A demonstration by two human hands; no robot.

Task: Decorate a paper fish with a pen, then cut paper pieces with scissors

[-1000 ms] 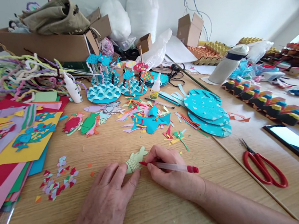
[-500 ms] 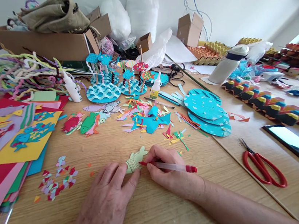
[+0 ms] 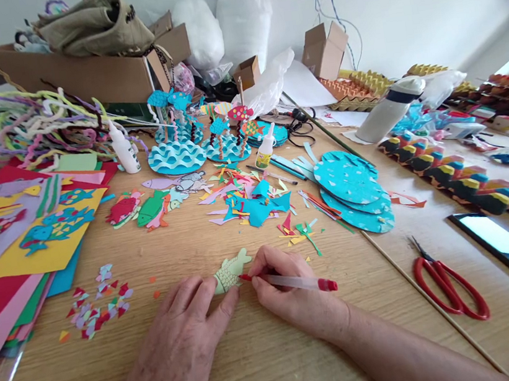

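Paper fish [image 3: 232, 271]: light green, flat on table [image 3: 259, 365]; scale lines visible, left end hidden by fingers.
Left hand [image 3: 185, 324]: laid over the fish's left end, nothing grasped; fish seemingly pinned by the fingertips.
Right hand [image 3: 291, 292]: just right of the fish, pen [image 3: 304, 282] grasped; tip at the fish, contact cannot be told.
Just changed: very little; pen's back end swung slightly, fish and left hand kept in place.
Meaning: drawing judged still under way, in small strokes.
Scissors [image 3: 450, 289]: left untouched, well right of the fish.
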